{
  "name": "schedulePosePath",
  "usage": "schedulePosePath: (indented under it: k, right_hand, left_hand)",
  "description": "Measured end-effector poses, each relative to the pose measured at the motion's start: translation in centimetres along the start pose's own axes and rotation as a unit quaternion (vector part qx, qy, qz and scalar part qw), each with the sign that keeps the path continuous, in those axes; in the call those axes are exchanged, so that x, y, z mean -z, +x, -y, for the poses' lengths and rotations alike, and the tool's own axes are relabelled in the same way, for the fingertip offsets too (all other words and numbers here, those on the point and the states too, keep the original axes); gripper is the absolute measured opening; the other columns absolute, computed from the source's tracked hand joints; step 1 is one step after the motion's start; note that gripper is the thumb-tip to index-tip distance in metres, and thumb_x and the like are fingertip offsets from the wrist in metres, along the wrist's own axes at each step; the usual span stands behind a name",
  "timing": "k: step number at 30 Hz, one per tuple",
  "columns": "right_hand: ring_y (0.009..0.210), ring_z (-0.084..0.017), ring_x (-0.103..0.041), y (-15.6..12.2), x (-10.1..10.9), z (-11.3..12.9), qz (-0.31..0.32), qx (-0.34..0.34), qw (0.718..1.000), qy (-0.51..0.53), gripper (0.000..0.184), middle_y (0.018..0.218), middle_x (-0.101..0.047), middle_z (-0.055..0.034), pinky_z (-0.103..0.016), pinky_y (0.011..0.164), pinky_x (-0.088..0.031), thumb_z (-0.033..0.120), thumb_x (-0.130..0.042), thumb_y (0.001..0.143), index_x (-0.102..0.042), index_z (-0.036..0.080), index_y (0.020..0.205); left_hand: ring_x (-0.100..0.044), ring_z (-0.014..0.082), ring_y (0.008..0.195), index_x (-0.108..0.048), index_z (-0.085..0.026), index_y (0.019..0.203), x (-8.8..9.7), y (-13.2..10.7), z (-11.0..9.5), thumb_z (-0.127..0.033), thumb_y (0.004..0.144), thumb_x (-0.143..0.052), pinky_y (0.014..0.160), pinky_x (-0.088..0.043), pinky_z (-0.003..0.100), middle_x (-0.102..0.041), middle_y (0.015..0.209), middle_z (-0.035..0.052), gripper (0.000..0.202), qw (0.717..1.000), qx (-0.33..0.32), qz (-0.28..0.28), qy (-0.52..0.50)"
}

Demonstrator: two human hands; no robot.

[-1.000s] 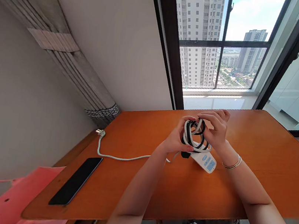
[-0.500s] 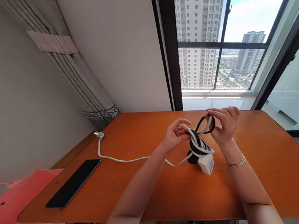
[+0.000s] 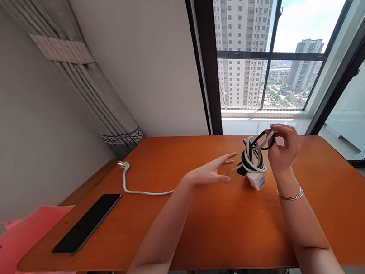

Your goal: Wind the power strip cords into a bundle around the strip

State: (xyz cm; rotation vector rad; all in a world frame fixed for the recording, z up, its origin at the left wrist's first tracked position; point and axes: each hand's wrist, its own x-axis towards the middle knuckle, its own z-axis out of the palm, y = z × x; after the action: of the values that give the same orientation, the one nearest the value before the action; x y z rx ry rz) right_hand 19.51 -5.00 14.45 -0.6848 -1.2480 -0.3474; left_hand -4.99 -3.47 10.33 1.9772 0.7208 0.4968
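Note:
A bundle of black and white cables point(image 3: 252, 155) hangs from my right hand point(image 3: 284, 147), which pinches a loop at its upper right end. At the bundle's lower end are a white block point(image 3: 256, 180) with a label and a smaller black block point(image 3: 242, 169). My left hand point(image 3: 211, 170) is open beside the bundle, fingers stretched toward it and apart from the coil. A white cord passes behind my left hand and arm to a white plug point(image 3: 124, 165) lying at the table's left side.
The orange-brown table point(image 3: 222, 234) spans the view. A black phone point(image 3: 87, 223) lies near its left edge. Beyond that edge is a pink-red panel point(image 3: 17, 236). A gray curtain point(image 3: 106, 98) and a dark-framed window point(image 3: 270, 54) stand behind the table.
My left hand has let go of the bundle and opened, moving slightly left. My right hand has moved the bundle up and to the right.

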Motion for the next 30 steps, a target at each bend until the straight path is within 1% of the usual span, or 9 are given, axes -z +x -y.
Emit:
schedulePosePath:
  k: [3, 5, 8, 11, 16, 19, 23, 27, 30]
  right_hand:
    - [0.070, -0.015, -0.063, 0.5, 0.6, -1.2, -0.013, -0.045, 0.998, -0.035, 0.010, 0.087, -0.065, -0.0006, -0.032, 0.065, -0.055, 0.034, -0.066, 0.090, -0.066, 0.024, 0.094]
    - [0.068, -0.014, -0.063, 0.9, 1.1, -1.8, -0.022, -0.066, 0.996, -0.063, 0.013, 0.088, -0.065, -0.0005, -0.032, 0.066, -0.055, 0.036, -0.066, 0.089, -0.066, 0.024, 0.093]
    - [0.071, -0.016, -0.063, 1.5, 2.0, -2.5, -0.044, -0.077, 0.990, -0.109, 0.015, 0.089, -0.065, -0.0010, -0.033, 0.068, -0.055, 0.038, -0.065, 0.090, -0.066, 0.024, 0.092]
    - [0.073, -0.017, -0.063, 2.2, 3.1, -3.4, -0.089, -0.074, 0.986, -0.123, 0.013, 0.089, -0.066, -0.0026, -0.035, 0.068, -0.054, 0.035, -0.066, 0.089, -0.067, 0.023, 0.093]
    - [0.069, -0.017, -0.062, 2.9, 4.5, -4.6, -0.140, -0.081, 0.980, -0.111, 0.006, 0.089, -0.067, -0.0025, -0.036, 0.066, -0.052, 0.031, -0.070, 0.088, -0.068, 0.026, 0.090]
    - [0.069, -0.017, -0.063, 2.9, 4.3, -4.4, -0.124, -0.065, 0.985, -0.099, 0.005, 0.088, -0.064, -0.0015, -0.036, 0.065, -0.053, 0.029, -0.069, 0.087, -0.068, 0.026, 0.091]
    - [0.074, -0.017, -0.065, 2.4, 3.0, -2.5, -0.020, -0.044, 0.996, -0.081, 0.006, 0.089, -0.064, -0.0009, -0.034, 0.066, -0.057, 0.026, -0.065, 0.088, -0.068, 0.025, 0.093]
    - [0.069, -0.014, -0.065, 1.7, 1.7, 0.3, 0.051, -0.025, 0.997, -0.061, 0.006, 0.088, -0.065, -0.0005, -0.031, 0.064, -0.056, 0.026, -0.065, 0.088, -0.069, 0.026, 0.093]
    - [0.063, -0.013, -0.063, 1.2, 1.3, 2.5, 0.083, -0.007, 0.995, -0.049, 0.008, 0.085, -0.066, 0.0002, -0.031, 0.061, -0.053, 0.027, -0.066, 0.088, -0.069, 0.026, 0.096]
  left_hand:
    - [-0.043, 0.0301, 0.144, -0.046, -0.026, 0.147, 2.6, -1.2, 0.8, -0.073, 0.092, -0.035, 0.117, -0.036, 0.043, -0.042, 0.159, 0.0104, 0.074, 0.984, 0.114, -0.120, 0.063]
    - [-0.051, 0.0305, 0.137, -0.054, -0.021, 0.137, 4.3, -2.0, 1.9, -0.068, 0.091, -0.041, 0.113, -0.039, 0.042, -0.053, 0.149, 0.0131, 0.067, 0.946, 0.215, -0.184, 0.159]
    - [-0.061, 0.0319, 0.121, -0.061, -0.018, 0.124, 6.3, -3.0, 4.2, -0.060, 0.074, -0.067, 0.099, -0.049, 0.038, -0.064, 0.134, 0.0147, 0.065, 0.888, 0.360, -0.123, 0.258]
    - [-0.067, 0.0298, 0.109, -0.065, -0.021, 0.107, 7.1, -3.7, 6.2, -0.046, 0.055, -0.081, 0.084, -0.053, 0.033, -0.071, 0.120, 0.0100, 0.060, 0.862, 0.405, -0.051, 0.300]
    - [-0.069, 0.0294, 0.089, -0.063, -0.022, 0.070, 6.9, -3.7, 7.8, -0.023, 0.049, -0.078, 0.068, -0.049, 0.033, -0.074, 0.088, 0.0059, 0.026, 0.831, 0.447, -0.039, 0.329]
    - [-0.067, 0.0266, 0.080, -0.058, -0.022, 0.062, 6.9, -3.5, 8.0, -0.021, 0.058, -0.072, 0.066, -0.046, 0.032, -0.071, 0.073, 0.0047, 0.015, 0.835, 0.441, -0.057, 0.324]
    - [-0.066, 0.0204, 0.082, -0.054, -0.023, 0.080, 7.1, -3.0, 7.1, -0.033, 0.085, -0.053, 0.067, -0.043, 0.028, -0.073, 0.082, 0.0034, 0.011, 0.854, 0.389, -0.151, 0.311]
    - [-0.059, 0.0188, 0.070, -0.051, -0.023, 0.088, 6.2, -1.8, 4.4, -0.038, 0.089, -0.050, 0.064, -0.039, 0.029, -0.067, 0.076, 0.0031, 0.015, 0.880, 0.207, -0.374, 0.207]
    - [-0.050, 0.0156, 0.061, -0.052, -0.023, 0.096, 4.2, -0.5, 1.5, -0.042, 0.088, -0.055, 0.062, -0.038, 0.029, -0.068, 0.077, 0.0026, 0.021, 0.906, 0.057, -0.416, 0.058]
